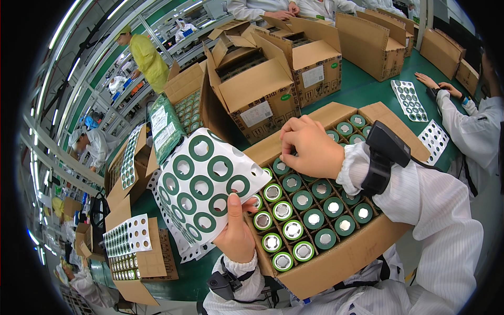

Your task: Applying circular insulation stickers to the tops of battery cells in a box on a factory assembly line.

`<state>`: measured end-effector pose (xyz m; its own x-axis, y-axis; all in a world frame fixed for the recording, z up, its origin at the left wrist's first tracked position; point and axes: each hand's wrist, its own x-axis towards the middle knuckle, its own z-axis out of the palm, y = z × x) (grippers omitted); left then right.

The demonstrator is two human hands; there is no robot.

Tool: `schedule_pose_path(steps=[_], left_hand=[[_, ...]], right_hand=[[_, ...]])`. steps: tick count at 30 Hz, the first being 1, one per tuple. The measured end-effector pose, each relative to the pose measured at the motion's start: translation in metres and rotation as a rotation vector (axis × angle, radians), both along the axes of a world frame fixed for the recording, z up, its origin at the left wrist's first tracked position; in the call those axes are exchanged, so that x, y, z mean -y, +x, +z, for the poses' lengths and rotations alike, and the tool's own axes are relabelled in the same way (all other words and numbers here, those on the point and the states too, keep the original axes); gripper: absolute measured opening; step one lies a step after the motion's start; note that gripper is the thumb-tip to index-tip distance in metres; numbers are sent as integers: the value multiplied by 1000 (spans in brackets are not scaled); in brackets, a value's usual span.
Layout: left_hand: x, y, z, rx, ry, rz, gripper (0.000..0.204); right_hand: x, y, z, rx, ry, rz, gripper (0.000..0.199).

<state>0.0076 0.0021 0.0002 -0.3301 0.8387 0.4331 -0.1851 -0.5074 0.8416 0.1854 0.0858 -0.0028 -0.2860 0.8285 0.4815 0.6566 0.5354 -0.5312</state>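
My left hand (236, 236) grips a white sheet of green ring stickers (202, 198), thumb on the front, at the left side of an open cardboard box (344, 260). Several rings on the sheet still surround pale centres. Upright cylindrical battery cells (293, 229) fill the box's divided slots. Cells toward the left and near corner show bright green rims, while many others carry dark green rings (313, 218) around their metal tops. Over the far left part of the box, my right hand (312, 149) is closed with fingertips down at the cells; whatever it pinches is hidden.
Beyond stand several open cartons (257, 89). To the left are a green packet (165, 126), more sticker sheets (128, 233) and another carton of cells (126, 268). At right, a co-worker's hands (438, 84) rest near sticker sheets (409, 100) on the green table (367, 92).
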Motion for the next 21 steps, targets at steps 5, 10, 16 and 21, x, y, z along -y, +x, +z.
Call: schedule_pose_path(steps=[5, 10, 16, 21], left_hand=[[1, 0, -1, 1, -37, 7, 15], [3, 1, 1, 18, -42, -14, 14], [1, -3, -4, 11, -68, -35, 18], [5, 1, 2, -10, -70, -32, 15]], right_hand=[[5, -7, 2, 238, 374, 18, 5], [14, -9, 11, 451, 418, 51, 11], [29, -16, 17, 557, 453, 161, 35], [20, -12, 11, 348, 422, 266, 20]])
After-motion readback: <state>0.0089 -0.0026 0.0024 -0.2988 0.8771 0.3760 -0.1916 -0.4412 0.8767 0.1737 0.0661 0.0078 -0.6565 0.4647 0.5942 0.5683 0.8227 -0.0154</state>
